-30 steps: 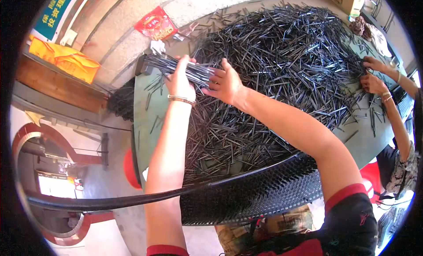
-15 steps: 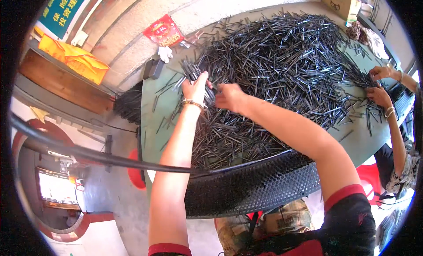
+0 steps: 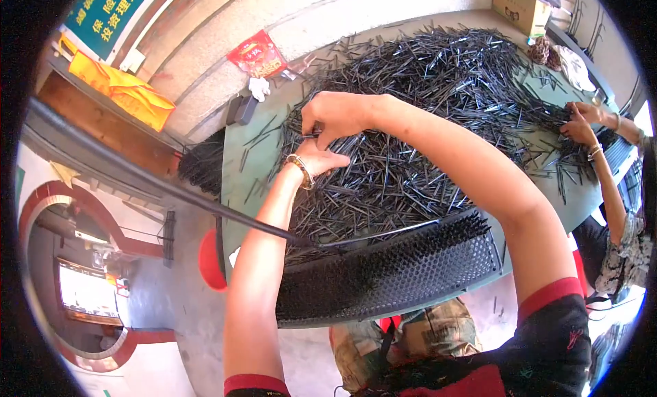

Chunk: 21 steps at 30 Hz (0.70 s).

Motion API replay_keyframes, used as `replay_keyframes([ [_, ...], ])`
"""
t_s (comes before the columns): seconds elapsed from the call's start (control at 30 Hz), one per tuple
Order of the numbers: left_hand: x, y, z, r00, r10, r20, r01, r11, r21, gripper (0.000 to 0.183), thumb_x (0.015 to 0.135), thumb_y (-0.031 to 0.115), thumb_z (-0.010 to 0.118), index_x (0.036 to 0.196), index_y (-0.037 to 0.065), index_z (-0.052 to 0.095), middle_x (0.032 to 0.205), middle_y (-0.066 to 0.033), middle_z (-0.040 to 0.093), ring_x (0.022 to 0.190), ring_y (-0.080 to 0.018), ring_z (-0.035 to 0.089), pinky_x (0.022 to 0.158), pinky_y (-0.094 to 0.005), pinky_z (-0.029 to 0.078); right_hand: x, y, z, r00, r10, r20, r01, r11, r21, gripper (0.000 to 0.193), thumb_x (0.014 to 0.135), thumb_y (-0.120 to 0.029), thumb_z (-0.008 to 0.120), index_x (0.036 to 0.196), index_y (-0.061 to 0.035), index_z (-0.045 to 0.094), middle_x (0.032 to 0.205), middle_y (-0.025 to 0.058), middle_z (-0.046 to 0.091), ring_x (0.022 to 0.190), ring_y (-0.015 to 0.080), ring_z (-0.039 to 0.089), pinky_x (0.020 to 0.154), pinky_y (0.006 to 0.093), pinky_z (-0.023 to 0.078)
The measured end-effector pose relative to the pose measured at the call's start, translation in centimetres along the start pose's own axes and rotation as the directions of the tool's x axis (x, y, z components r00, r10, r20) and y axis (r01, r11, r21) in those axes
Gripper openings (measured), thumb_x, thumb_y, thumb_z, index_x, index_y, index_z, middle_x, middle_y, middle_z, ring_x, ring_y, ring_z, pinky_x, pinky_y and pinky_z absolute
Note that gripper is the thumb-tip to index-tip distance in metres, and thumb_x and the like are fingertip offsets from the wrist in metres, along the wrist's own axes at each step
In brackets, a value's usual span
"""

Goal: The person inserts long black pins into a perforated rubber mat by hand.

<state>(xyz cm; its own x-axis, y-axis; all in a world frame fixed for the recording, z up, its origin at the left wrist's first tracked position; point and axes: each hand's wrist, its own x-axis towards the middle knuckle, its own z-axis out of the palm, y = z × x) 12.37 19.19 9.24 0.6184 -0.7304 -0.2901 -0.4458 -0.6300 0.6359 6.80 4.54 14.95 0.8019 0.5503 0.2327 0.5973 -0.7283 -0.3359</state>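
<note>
A wide heap of thin black sticks (image 3: 424, 144) covers much of the green table (image 3: 236, 147). Over the heap's left side, my left hand (image 3: 318, 161), with a beaded bracelet at its wrist, is curled with its thumb pointing right. My right hand (image 3: 339, 116) bends down right above it, fingers closed in a pinch. A bit of dark bundled sticks (image 3: 314, 132) shows between the two hands; most of what they hold is hidden. Along the near table edge lies a black perforated tray (image 3: 424, 263), with many sticks standing in its holes.
At the right, another person's hands (image 3: 585, 123) work among sticks. A dark bar (image 3: 171, 204) crosses over my left forearm. At the back lie a red packet (image 3: 256, 54), a grey block (image 3: 241, 110) and a cardboard box (image 3: 521, 10). A red stool (image 3: 212, 260) stands left.
My right hand has risen and moved left over my left hand, covering the bundle that stuck up there. My left hand has turned, its thumb now pointing right. The view has shifted slightly.
</note>
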Motion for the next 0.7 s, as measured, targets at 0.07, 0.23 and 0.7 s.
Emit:
replay_keyframes([
  [0.07,-0.5,0.1,-0.2,0.998,-0.016,0.063,0.03,0.972,-0.235,0.036,0.07,0.016,0.076,0.098,0.004,0.058,0.069,-0.0027,0.062,0.058,-0.0104,0.058,0.048,-0.0247,0.045,-0.7,0.0,0.7,0.986,-0.101,-0.131,0.099,0.995,-0.018,0.024,0.066,-0.014,0.07,0.085,-0.0002,0.067,0.076,0.0137,0.062,0.074,0.0308,0.062,0.067,0.0377,0.049],
  [0.23,-1.7,0.2,-0.8,0.982,0.018,0.19,0.051,0.935,-0.351,0.035,0.073,0.012,0.073,0.102,0.005,0.055,0.073,-0.002,0.06,0.058,-0.0099,0.056,0.047,-0.0243,0.044,-1.4,-0.4,0.6,0.928,0.078,-0.363,-0.027,0.989,0.143,0.023,0.075,-0.018,0.066,0.089,-0.0003,0.065,0.083,0.0168,0.064,0.077,0.0286,0.063,0.069,0.036,0.049],
  [0.7,-11.4,-2.5,-6.5,0.949,-0.141,-0.281,-0.147,0.591,-0.793,0.032,0.076,0.014,0.068,0.106,0.008,0.058,0.073,-0.0014,0.058,0.057,-0.0106,0.056,0.049,-0.0236,0.047,-10.4,-3.8,0.4,0.668,0.614,-0.42,-0.035,0.59,0.806,0.025,0.087,-0.018,0.062,0.104,0.0007,0.06,0.089,0.0043,0.064,0.077,0.0096,0.06,0.069,0.0235,0.05],
])
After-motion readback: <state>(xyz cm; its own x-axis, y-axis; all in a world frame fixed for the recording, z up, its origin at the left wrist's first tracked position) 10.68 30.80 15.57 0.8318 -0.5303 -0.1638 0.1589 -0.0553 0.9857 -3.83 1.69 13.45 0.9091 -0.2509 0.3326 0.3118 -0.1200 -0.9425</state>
